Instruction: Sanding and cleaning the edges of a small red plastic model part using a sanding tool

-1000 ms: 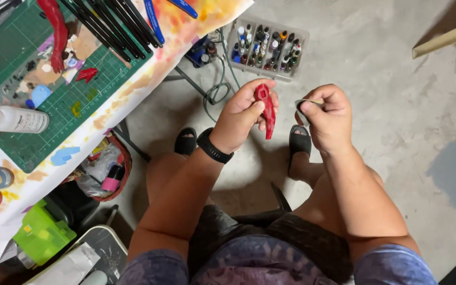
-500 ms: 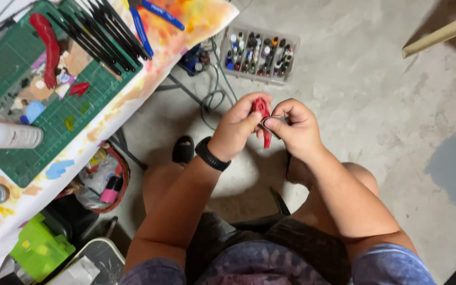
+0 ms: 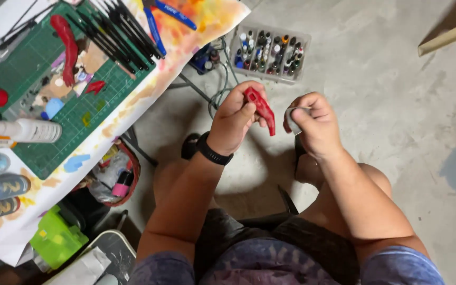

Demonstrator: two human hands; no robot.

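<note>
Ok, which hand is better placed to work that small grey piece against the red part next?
Probably the right hand: it already pinches the small grey piece at its fingertips, right beside the red part. The left hand is occupied gripping the red part, so it would likely just steady it.

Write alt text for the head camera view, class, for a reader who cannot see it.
A seated person's left hand holds a red moulded piece above a concrete floor, while the right hand pinches a small grey strip beside it. To the left, a green cutting mat holds black brushes.
</note>
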